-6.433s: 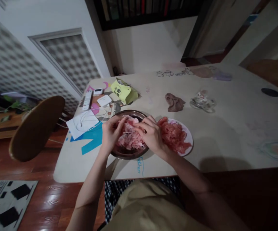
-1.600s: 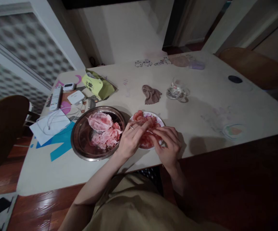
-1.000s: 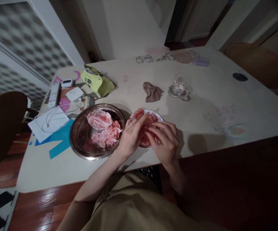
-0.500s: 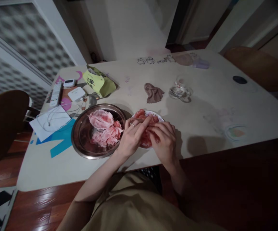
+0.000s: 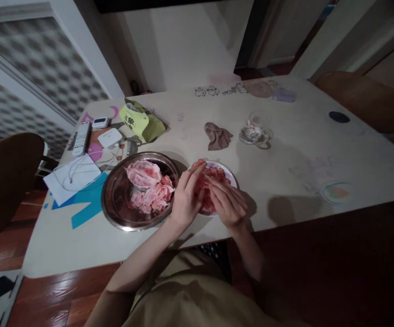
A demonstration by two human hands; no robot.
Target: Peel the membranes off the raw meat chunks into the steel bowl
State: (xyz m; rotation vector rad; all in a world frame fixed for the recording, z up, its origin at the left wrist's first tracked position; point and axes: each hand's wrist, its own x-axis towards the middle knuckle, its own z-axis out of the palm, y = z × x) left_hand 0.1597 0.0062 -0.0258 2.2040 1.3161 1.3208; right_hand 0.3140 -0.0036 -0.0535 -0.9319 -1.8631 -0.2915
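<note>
A round metal bowl [image 5: 115, 206] near the table's front edge holds pale pink fruit peel and membrane [image 5: 148, 186]. To its right a small white plate [image 5: 232, 178] carries red fruit flesh [image 5: 216, 173]. My left hand [image 5: 187, 196] lies over the plate's left side, fingers stretched along the flesh. My right hand [image 5: 226, 204] covers the plate's front, fingers together and pressed onto the flesh. Whether either hand pinches a piece is hidden.
A brown cloth [image 5: 218, 136] and a glass cup [image 5: 255, 132] sit behind the plate. At the left lie a yellow-green bag [image 5: 142, 123], remote [image 5: 81, 131], white devices and papers with a cable [image 5: 72, 175]. Wooden chairs [image 5: 4, 179] stand at the left and far right.
Earlier both hands worked in the metal bowl; they now rest on the plate. In the last second my fingers flattened and moved closer together over the flesh.
</note>
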